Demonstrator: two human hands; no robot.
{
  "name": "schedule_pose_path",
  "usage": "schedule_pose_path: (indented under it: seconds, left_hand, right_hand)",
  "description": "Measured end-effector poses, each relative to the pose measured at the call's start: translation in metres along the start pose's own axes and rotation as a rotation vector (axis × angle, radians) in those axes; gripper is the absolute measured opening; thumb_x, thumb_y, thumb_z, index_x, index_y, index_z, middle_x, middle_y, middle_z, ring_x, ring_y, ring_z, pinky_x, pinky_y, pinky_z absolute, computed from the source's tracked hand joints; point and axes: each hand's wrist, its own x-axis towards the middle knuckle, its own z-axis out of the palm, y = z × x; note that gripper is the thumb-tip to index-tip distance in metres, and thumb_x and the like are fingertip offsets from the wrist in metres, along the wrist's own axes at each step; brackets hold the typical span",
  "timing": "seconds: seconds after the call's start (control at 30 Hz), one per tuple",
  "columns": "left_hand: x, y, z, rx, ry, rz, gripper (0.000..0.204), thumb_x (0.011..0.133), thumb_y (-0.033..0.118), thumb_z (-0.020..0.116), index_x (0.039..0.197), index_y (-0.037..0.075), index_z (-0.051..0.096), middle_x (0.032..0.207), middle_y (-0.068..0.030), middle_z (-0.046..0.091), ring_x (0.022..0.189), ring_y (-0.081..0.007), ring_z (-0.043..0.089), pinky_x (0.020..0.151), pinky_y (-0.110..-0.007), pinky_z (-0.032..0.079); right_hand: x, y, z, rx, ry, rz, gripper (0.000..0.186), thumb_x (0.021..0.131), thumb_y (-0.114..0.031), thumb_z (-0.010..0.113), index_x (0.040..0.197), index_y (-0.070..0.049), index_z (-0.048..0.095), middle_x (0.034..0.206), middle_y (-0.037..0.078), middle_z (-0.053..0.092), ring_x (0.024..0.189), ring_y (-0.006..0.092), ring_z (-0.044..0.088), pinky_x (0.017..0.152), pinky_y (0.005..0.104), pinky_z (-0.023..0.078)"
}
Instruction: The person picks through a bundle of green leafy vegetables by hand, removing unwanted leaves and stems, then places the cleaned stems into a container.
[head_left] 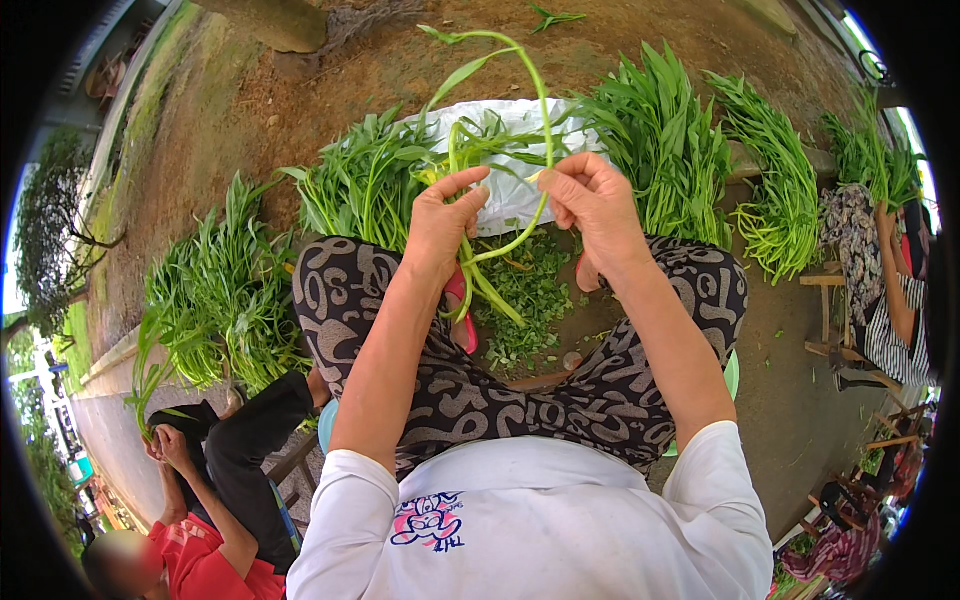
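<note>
Long green stems of leafy greens, which look like water spinach (541, 85), arch up between my two hands above my knees. My left hand (446, 218) is closed around the lower stems, its thumb and forefinger curled close together. With thumb and fingertips, my right hand (602, 205) pinches at a leaf beside the bent stem. Exactly what lies between the right fingertips is partly covered by the fingers. Cut stem ends hang below the left hand, over a heap of torn leaves (535, 330) on the ground between my feet.
A white plastic sack (518, 207) lies ahead, with bundles of greens (665, 130) on its right and more (355, 185) on its left. Farther right is another bundle (770, 170). A person in red (205, 550) sits at left holding stems; another person (890, 300) sits at right.
</note>
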Motion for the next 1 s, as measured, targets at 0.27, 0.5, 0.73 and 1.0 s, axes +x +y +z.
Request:
schedule_pose_path:
  seconds: [0.27,0.5,0.73,1.0]
  left_hand:
    - [0.005,-0.008,-0.003,-0.055,-0.004,0.031,0.029,0.090,0.015,0.067,0.116,0.002,0.065,0.067,0.0035,0.051,0.055,-0.0071,0.043,0.053,-0.023,0.039]
    - [0.002,-0.006,0.004,-0.062,-0.107,0.012,0.034,0.090,0.025,0.068,0.114,0.001,0.065,0.071,0.0027,0.051,0.059,-0.0072,0.045,0.053,-0.024,0.039]
    - [-0.001,0.001,0.002,-0.182,-0.132,-0.016,0.032,0.089,0.026,0.069,0.106,-0.001,0.067,0.067,0.0034,0.051,0.058,-0.0065,0.044,0.053,-0.022,0.038]
    - [-0.005,0.011,-0.006,-0.092,-0.167,-0.066,0.024,0.089,0.022,0.069,0.100,0.001,0.067,0.067,0.0037,0.051,0.057,-0.0059,0.044,0.053,-0.021,0.037]
  right_hand:
    - [0.005,-0.026,-0.023,-0.015,0.048,-0.067,0.019,0.082,-0.014,0.074,0.084,-0.005,0.058,0.065,-0.001,0.056,0.054,0.0063,0.048,0.049,0.0203,0.037]
    - [-0.003,0.005,0.002,-0.424,-0.021,-0.203,0.018,0.082,-0.010,0.074,0.081,-0.004,0.057,0.071,-0.002,0.057,0.063,0.0036,0.050,0.055,0.0196,0.041]
    - [-0.015,0.033,0.022,-0.618,-0.127,-0.156,0.025,0.078,-0.015,0.076,0.082,-0.001,0.056,0.071,0.007,0.063,0.062,0.0147,0.059,0.059,0.0287,0.047]
    - [0.000,-0.009,-0.011,-0.802,-0.119,-0.153,0.018,0.090,-0.019,0.063,0.093,-0.001,0.061,0.074,0.001,0.058,0.066,0.0098,0.052,0.063,0.0254,0.045]
